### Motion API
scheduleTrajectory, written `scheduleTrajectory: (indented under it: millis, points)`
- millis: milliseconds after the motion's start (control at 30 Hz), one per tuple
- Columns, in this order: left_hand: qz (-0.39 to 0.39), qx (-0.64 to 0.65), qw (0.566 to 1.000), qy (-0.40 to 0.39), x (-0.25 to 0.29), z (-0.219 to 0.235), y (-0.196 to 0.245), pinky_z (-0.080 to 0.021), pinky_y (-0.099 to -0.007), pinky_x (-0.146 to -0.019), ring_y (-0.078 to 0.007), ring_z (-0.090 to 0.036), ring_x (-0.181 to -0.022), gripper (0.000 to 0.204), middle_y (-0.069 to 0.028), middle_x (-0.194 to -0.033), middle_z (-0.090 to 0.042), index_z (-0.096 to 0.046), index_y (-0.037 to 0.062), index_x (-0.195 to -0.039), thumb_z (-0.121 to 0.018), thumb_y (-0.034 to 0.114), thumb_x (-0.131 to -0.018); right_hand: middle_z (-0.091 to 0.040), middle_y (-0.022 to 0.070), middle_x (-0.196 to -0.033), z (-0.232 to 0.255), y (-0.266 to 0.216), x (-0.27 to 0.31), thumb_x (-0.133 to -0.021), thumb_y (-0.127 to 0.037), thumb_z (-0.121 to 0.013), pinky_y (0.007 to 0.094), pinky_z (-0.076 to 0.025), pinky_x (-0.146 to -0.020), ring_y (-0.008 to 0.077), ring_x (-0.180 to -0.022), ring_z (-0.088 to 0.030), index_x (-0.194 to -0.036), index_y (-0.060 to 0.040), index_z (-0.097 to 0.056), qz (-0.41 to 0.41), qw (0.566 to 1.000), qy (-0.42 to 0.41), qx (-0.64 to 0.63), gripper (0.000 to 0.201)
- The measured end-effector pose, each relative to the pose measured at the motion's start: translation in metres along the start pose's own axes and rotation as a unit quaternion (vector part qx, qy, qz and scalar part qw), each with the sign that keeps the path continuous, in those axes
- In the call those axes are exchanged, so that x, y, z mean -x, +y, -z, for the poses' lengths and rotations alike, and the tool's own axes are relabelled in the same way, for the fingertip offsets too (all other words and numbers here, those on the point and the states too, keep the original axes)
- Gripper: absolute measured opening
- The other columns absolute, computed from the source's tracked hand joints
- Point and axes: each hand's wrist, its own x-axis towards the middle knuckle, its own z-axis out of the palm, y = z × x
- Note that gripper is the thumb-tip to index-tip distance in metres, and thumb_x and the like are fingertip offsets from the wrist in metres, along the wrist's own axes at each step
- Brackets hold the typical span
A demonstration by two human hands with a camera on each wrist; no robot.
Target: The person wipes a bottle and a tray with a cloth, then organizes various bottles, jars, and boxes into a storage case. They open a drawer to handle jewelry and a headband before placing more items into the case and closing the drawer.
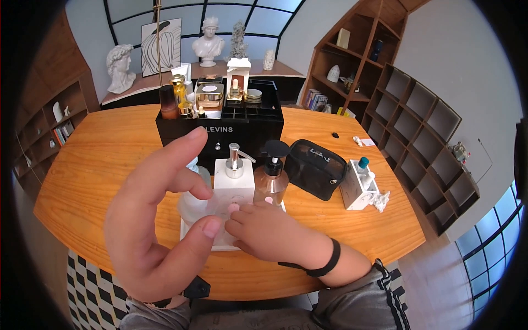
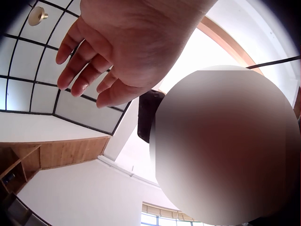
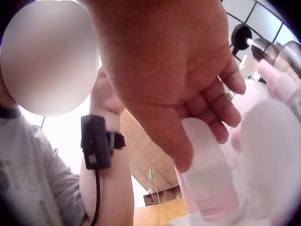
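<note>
My left hand [image 1: 146,220] is raised close to the camera in the head view, its fingers loosely bent and thumb apart. Nothing lies between them; the left wrist view shows the same empty hand [image 2: 127,52]. Lower down, my right hand [image 1: 269,228] reaches over the front of a white tray [image 1: 225,248]. In the right wrist view its thumb and fingers grip a small translucent bottle [image 3: 209,174] with pink liquid inside. Behind that hand stand a white pump dispenser [image 1: 231,184], a brownish pump bottle [image 1: 271,184] with a black head, and a frosted bottle [image 1: 192,206].
A black cosmetics organizer [image 1: 253,132], filled with jars and bottles, stands behind the tray. To the right are a black mesh pouch [image 1: 313,170] and a white holder [image 1: 355,192] with small bottles. The wooden table [image 1: 93,165] curves towards me.
</note>
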Motion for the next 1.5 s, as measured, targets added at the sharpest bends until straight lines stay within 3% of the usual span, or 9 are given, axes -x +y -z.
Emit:
scheduleTrajectory:
  millis: [267,400,433,500,633,833,967,1367,1500]
  points:
    - [0.054,-0.047,0.997,-0.03,-0.008,-0.003,0.008,-0.047,-0.0338,-0.07,-0.025,-0.062,-0.074,0.036,-0.013,-0.083,-0.065,-0.068,-0.0004,-0.106,-0.06,-0.002,-0.071,-0.064,0.0098,-0.089,0.085,0.018,0.028,-0.077,-0.012,-0.078,0.0333,-0.048,-0.066,0.0241,-0.076,-0.063,-0.101,-0.003,-0.066,-0.03,0.936,0.275,-0.218,0.028]
    - [0.06,-0.087,0.981,-0.165,-0.01,-0.018,0.006,-0.048,-0.0386,-0.063,-0.0303,-0.062,-0.068,0.025,-0.012,-0.077,-0.065,-0.07,0.0033,-0.097,-0.061,0.001,-0.074,-0.065,0.0085,-0.094,0.081,0.007,0.036,-0.084,-0.005,-0.074,0.027,-0.05,-0.066,0.0116,-0.081,-0.058,-0.103,0.0009,-0.065,-0.035,0.758,0.429,-0.491,0.022]
    - [0.144,-0.088,0.947,-0.274,-0.017,-0.019,0.017,-0.051,-0.0378,-0.08,-0.0338,-0.066,-0.086,0.031,-0.0162,-0.097,-0.069,-0.067,0.0005,-0.106,-0.067,0.006,-0.076,-0.064,0.0077,-0.094,0.083,0.002,0.036,-0.084,-0.005,-0.074,0.0268,-0.049,-0.067,0.0115,-0.081,-0.057,-0.103,0.001,-0.064,-0.049,0.742,0.422,-0.519,0.022]
    - [0.132,0.015,0.963,-0.234,-0.021,-0.035,0.022,-0.05,-0.0365,-0.086,-0.0328,-0.066,-0.096,0.04,-0.0171,-0.11,-0.067,-0.063,0.0007,-0.116,-0.071,0.015,-0.08,-0.064,0.006,-0.093,0.089,-0.008,0.036,-0.085,-0.005,-0.073,0.0264,-0.048,-0.07,0.0112,-0.079,-0.055,-0.104,0.0012,-0.064,-0.076,0.707,0.406,-0.574,0.022]
    - [0.069,0.096,0.985,-0.123,-0.013,-0.057,0.014,-0.047,-0.0344,-0.095,-0.0281,-0.063,-0.113,0.057,-0.0172,-0.127,-0.061,-0.053,0.0005,-0.131,-0.075,0.027,-0.086,-0.062,0.0037,-0.088,0.086,0.01,0.044,-0.085,-0.007,-0.074,0.0263,-0.044,-0.063,0.0112,-0.076,-0.055,-0.105,-0.0007,-0.064,-0.055,0.842,0.293,-0.449,0.023]
    - [0.124,0.153,0.975,-0.101,-0.011,-0.068,0.01,-0.055,-0.038,-0.077,-0.0326,-0.069,-0.088,0.05,-0.0181,-0.102,-0.067,-0.052,-0.0024,-0.122,-0.073,0.026,-0.087,-0.061,0.0095,-0.081,0.095,0.014,0.045,-0.086,-0.009,-0.07,0.0313,-0.048,-0.061,0.0208,-0.069,-0.062,-0.102,-0.002,-0.063,-0.029,0.955,0.201,-0.215,0.018]
    - [0.16,0.096,0.974,-0.132,-0.011,-0.07,0.011,-0.054,-0.0387,-0.067,-0.0336,-0.069,-0.078,0.047,-0.0177,-0.097,-0.068,-0.052,-0.0006,-0.117,-0.074,0.027,-0.085,-0.064,0.0105,-0.088,0.105,0.005,0.048,-0.081,-0.013,-0.074,0.0341,-0.049,-0.063,0.024,-0.072,-0.063,-0.103,-0.0018,-0.063,-0.154,0.891,0.317,-0.287,0.026]
    - [0.062,0.098,0.954,-0.276,-0.003,-0.095,0.001,-0.051,-0.0444,-0.062,-0.0374,-0.066,-0.072,0.047,-0.0167,-0.084,-0.066,-0.053,0.0046,-0.112,-0.069,0.042,-0.088,-0.054,0.0083,-0.06,0.109,0.02,0.052,-0.08,-0.029,-0.075,0.0389,-0.04,-0.052,0.0317,-0.056,-0.055,-0.081,-0.0077,-0.06,-0.008,0.955,0.271,-0.121,0.026]
    - [0.123,0.101,0.933,-0.324,-0.005,-0.092,0.003,-0.052,-0.0399,-0.079,-0.0365,-0.066,-0.095,0.049,-0.0145,-0.105,-0.066,-0.055,0.005,-0.117,-0.075,0.035,-0.084,-0.052,0.0094,-0.058,0.108,0.022,0.053,-0.083,-0.028,-0.072,0.0397,-0.039,-0.051,0.0326,-0.055,-0.054,-0.076,-0.0076,-0.056,-0.006,0.953,0.264,-0.146,0.027]
